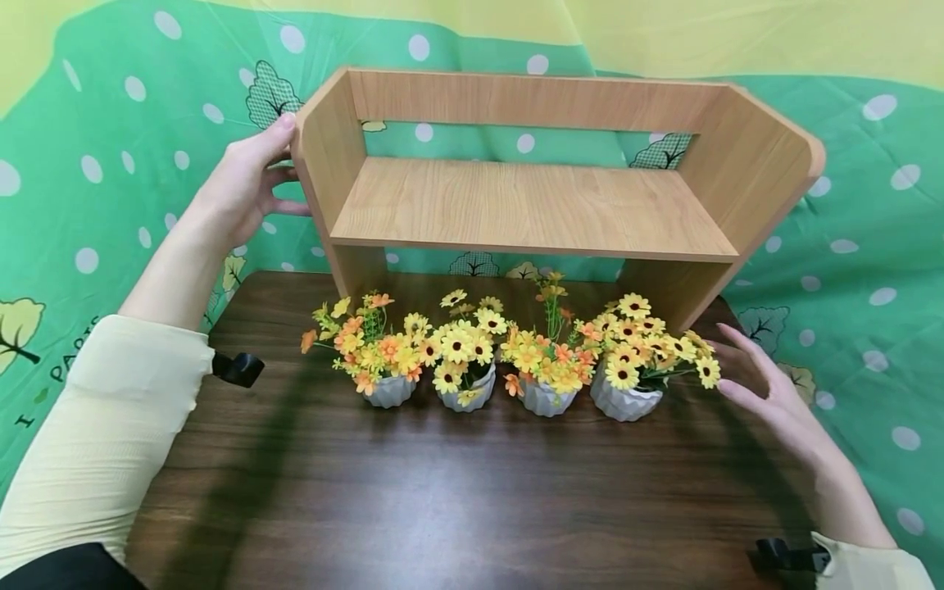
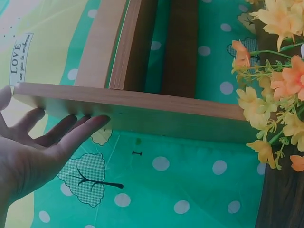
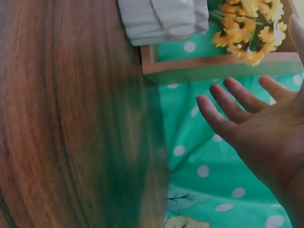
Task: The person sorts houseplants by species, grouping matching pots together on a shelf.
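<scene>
A light-wood desk shelf (image 1: 531,201) stands at the back of the dark table, with one board between two side panels. My left hand (image 1: 247,176) is at its left panel, fingertips against the panel's outer face and thumb by the edge, as the left wrist view shows of the side panel (image 2: 156,111). To the right, my right hand (image 1: 774,401) hovers with spread fingers beside the rightmost potted yellow daisies (image 1: 627,360). In the right wrist view, that hand's palm (image 3: 270,128) holds nothing, below yellow flowers (image 3: 251,28) and a white pot (image 3: 166,21).
Several potted artificial flowers line up before the shelf: an orange-yellow pot (image 1: 391,389) at left, a yellow daisy pot (image 1: 472,389), and another orange-yellow pot (image 1: 546,397). Dark wood tabletop (image 1: 457,508) extends in front. A green polka-dot cloth (image 1: 111,213) hangs behind and at both sides.
</scene>
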The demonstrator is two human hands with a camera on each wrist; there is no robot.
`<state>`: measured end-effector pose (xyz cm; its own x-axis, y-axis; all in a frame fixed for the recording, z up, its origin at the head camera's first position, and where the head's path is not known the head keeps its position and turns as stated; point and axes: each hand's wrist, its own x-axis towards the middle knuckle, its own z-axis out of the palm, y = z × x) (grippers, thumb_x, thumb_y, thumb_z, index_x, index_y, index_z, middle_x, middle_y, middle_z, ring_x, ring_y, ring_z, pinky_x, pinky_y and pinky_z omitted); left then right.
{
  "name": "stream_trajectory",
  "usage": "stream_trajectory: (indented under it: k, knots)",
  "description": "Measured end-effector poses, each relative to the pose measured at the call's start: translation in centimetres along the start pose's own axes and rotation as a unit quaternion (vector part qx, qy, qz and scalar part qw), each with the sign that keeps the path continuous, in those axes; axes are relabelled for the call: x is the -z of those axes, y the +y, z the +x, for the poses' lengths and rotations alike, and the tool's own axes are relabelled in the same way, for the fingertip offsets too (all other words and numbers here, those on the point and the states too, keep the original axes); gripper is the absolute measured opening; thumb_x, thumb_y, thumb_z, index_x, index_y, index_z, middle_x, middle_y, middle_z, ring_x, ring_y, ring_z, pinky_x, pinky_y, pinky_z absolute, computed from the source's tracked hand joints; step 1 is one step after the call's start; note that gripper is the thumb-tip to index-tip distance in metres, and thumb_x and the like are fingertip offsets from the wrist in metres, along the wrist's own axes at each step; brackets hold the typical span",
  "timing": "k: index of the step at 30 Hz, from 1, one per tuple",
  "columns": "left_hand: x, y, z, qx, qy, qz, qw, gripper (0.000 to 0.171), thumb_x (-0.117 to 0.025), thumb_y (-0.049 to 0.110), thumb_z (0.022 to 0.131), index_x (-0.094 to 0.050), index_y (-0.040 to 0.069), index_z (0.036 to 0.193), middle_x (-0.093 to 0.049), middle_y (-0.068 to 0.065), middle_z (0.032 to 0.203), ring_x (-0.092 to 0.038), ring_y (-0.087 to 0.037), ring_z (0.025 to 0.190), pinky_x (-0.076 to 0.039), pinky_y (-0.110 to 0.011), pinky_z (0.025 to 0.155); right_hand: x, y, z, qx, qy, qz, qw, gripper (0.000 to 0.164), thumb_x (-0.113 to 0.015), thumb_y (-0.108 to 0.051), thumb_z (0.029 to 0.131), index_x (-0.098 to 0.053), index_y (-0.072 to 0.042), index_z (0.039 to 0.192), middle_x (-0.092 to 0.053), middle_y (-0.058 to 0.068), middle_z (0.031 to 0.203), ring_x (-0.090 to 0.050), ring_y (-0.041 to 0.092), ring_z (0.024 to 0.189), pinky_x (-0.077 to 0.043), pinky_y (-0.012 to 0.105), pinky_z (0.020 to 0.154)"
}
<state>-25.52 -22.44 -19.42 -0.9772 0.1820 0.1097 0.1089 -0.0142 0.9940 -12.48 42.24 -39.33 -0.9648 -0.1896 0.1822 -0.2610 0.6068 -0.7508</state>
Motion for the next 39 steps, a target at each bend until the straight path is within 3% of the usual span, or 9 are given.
stream_trajectory:
  k: [7,10,14,17,20,28,30,35,39]
  knots:
    - [0.8,0.2,0.4,0.008,-0.033,-0.018,0.9992,0.057,-0.055,0.049,0.103,-0.046,0.027,0.155,-0.036,-0.006,0.158,-0.041,-0.029,0.137,-0.063,-0.036,0.07,-0.4,1.6,0.5,-0.036,-0.07,0.051,0.996,0.074,-0.055,-0.002,0.102,-0.02,-0.021,0.165,-0.038,-0.02,0.151,-0.051,-0.016,0.122,-0.04,0.006,0.092]
    - [1.1,0.2,0.5,0.006,-0.036,-0.018,0.9992,0.055,-0.056,0.046,0.104,-0.046,0.029,0.155,-0.035,-0.006,0.159,-0.038,-0.031,0.141,-0.064,-0.035,0.069,-0.8,2.2,0.7,-0.074,-0.092,0.075,0.99,0.078,-0.055,-0.008,0.104,-0.013,-0.023,0.167,-0.023,-0.014,0.165,-0.032,-0.025,0.129,-0.026,0.027,0.122]
    - [1.4,0.2,0.5,0.008,-0.036,-0.015,0.9992,0.055,-0.057,0.046,0.104,-0.046,0.031,0.155,-0.033,-0.005,0.161,-0.034,-0.033,0.145,-0.064,-0.036,0.069,-1.5,2.3,1.1,-0.088,-0.108,0.07,0.988,0.08,-0.059,-0.01,0.103,-0.013,-0.02,0.167,-0.027,-0.011,0.164,-0.037,-0.021,0.13,-0.031,0.031,0.122]
    - [1.6,0.2,0.5,0.009,-0.038,-0.016,0.9991,0.055,-0.056,0.045,0.104,-0.046,0.031,0.155,-0.032,-0.005,0.161,-0.034,-0.034,0.145,-0.064,-0.037,0.069,-2.0,2.2,1.6,-0.068,-0.118,0.066,0.988,0.074,-0.062,-0.006,0.101,-0.024,-0.015,0.164,-0.042,-0.021,0.147,-0.064,-0.004,0.118,-0.045,0.008,0.093]
    - [1.7,0.5,0.5,0.01,-0.043,-0.023,0.9987,0.054,-0.056,0.045,0.104,-0.046,0.031,0.155,-0.031,-0.004,0.162,-0.033,-0.033,0.145,-0.064,-0.038,0.069,-2.3,2.0,1.9,-0.07,-0.128,0.074,0.986,0.07,-0.064,-0.008,0.1,-0.03,-0.015,0.161,-0.045,-0.028,0.14,-0.059,-0.009,0.121,-0.043,0.006,0.092]
    - [1.4,0.9,0.7,0.035,-0.041,-0.02,0.9984,0.056,-0.058,0.044,0.103,-0.044,0.029,0.156,-0.029,-0.003,0.162,-0.03,-0.033,0.147,-0.064,-0.039,0.07,-3.5,2.2,2.2,-0.068,-0.15,0.12,0.979,0.074,-0.066,-0.003,0.098,-0.024,-0.001,0.159,-0.046,-0.023,0.138,-0.056,-0.014,0.119,-0.054,0.015,0.093]
    - [1.3,1.0,0.7,0.039,-0.039,-0.026,0.9981,0.056,-0.058,0.044,0.103,-0.044,0.029,0.155,-0.029,-0.003,0.162,-0.028,-0.033,0.149,-0.064,-0.039,0.07,-3.8,2.1,2.2,-0.069,-0.148,0.122,0.979,0.075,-0.067,-0.003,0.097,-0.022,-0.001,0.158,-0.045,-0.015,0.14,-0.055,-0.015,0.118,-0.055,0.016,0.092]
    - [1.1,1.0,0.6,0.037,-0.026,-0.046,0.9979,0.054,-0.061,0.042,0.102,-0.048,0.029,0.153,-0.03,-0.002,0.161,-0.03,-0.032,0.148,-0.064,-0.038,0.071,-4.0,1.6,2.6,-0.086,-0.151,0.11,0.979,0.085,-0.069,-0.008,0.097,-0.014,0.001,0.161,-0.029,0.025,0.156,-0.053,-0.017,0.114,-0.053,0.014,0.09]
    - [0.9,0.9,0.6,0.034,-0.016,-0.057,0.9977,0.054,-0.064,0.041,0.101,-0.051,0.027,0.151,-0.032,-0.003,0.161,-0.033,-0.033,0.146,-0.065,-0.039,0.069,-4.3,1.5,2.8,-0.112,-0.154,0.089,0.978,0.089,-0.071,-0.013,0.097,-0.012,0.005,0.161,-0.023,0.035,0.159,-0.055,-0.01,0.117,-0.05,0.011,0.09]
